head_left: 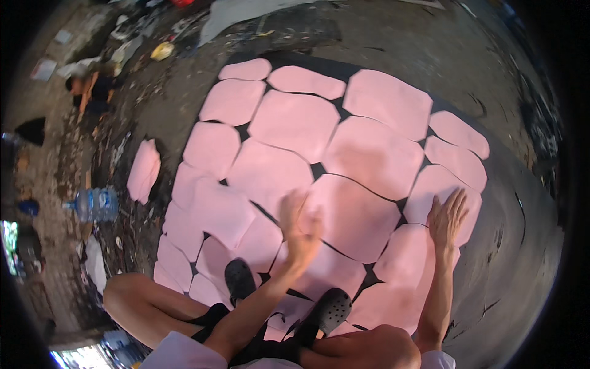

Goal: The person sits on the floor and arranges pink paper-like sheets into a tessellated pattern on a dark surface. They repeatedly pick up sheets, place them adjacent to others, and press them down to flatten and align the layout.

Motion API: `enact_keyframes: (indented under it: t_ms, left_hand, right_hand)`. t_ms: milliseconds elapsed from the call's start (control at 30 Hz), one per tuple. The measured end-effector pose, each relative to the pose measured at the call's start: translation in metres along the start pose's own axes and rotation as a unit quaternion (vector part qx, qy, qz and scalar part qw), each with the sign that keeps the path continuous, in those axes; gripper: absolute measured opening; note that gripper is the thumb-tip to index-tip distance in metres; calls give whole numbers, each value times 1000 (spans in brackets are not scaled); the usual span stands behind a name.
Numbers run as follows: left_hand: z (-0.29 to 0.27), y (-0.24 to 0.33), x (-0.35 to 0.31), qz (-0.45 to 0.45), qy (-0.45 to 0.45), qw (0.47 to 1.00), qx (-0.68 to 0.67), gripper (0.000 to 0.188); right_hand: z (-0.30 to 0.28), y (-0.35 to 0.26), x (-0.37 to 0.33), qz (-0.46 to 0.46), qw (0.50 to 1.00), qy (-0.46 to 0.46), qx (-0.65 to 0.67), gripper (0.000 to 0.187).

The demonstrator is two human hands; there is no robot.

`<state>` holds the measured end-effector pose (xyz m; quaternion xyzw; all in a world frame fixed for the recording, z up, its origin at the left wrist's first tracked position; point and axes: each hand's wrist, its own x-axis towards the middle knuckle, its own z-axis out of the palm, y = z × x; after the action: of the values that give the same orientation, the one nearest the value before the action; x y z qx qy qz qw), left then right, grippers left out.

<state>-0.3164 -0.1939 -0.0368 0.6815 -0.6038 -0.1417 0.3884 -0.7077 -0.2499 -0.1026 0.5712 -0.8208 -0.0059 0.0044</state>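
Note:
Flat pink pieces (294, 125) with rounded corners lie edge to edge over a black sheet (370, 278), which shows through the gaps. My right hand (448, 216) rests flat, fingers stretched, on a pink piece at the right side. Over the middle pieces is my left hand (301, 230), slightly blurred, its thumb and fingers apart and nothing visible in it. Whether it touches the surface I cannot tell. At the near left, one loose pink piece (221, 209) overlaps its neighbours. My dark clogs (334, 309) stand on the near pieces.
Left of the sheet, a pink folded bundle (144, 171) and a clear blue water jug (95, 204) lie on littered ground. Another person (92, 92) is low down at the far left. A yellow bag (162, 51) lies farther back. Dark sheeting (513, 246) extends to the right.

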Motion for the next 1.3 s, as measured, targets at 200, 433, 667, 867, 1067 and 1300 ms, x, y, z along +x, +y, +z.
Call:
enact_keyframes:
  t_ms: [200,433,667,867,1067,1300]
  left_hand:
    - [-150,-194,-16,-568,338,750,-5,73]
    - [-180,-273,6,-609,274,727,-159,62]
    - [-222,-216,-24,-572,225,696,-371,48]
    - [-222,-181,-31,-382,177,707,-569,54]
    - [-129,-111,-58,-429,33,627,-649,65]
    - [-159,2,-151,-590,27,469,-656,67]
  right_hand:
    - [-43,-231,-123,-96,776,-149,605,53]
    - [-15,-497,-185,-433,818,15,379,95]
    - [-46,-507,-179,-407,769,-370,327,100]
    - [-68,-428,-146,-149,427,-641,620,67]
    - [-80,-251,-206,125,305,-480,813,68]
    - [-194,-224,-369,204,609,-201,740,69]
